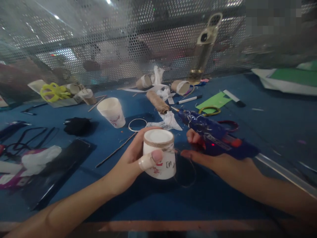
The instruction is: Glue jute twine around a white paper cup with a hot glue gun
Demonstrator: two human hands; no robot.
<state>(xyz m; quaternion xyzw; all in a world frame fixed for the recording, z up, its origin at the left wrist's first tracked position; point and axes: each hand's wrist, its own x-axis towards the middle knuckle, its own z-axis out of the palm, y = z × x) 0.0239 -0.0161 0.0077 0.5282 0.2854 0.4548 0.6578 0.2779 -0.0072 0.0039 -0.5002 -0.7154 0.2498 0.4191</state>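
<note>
My left hand point(133, 158) is wrapped round an upside-down white paper cup point(160, 155) with brown twine wound around its top edge; a bandage covers the thumb. My right hand point(210, 157) grips a blue glue gun point(213, 134) just right of the cup, its nozzle pointing away to the upper left. A strand of twine point(188, 178) hangs from the cup toward my right hand.
On the blue table point(272, 122) lie a second paper cup point(112, 112), a twine spool point(157, 101), yellow scissors point(53, 92), a marker point(189, 99), green paper point(214, 100), a black phone point(66, 158), a thin rod point(116, 150) and cardboard rolls. A perforated metal screen point(123, 49) stands behind.
</note>
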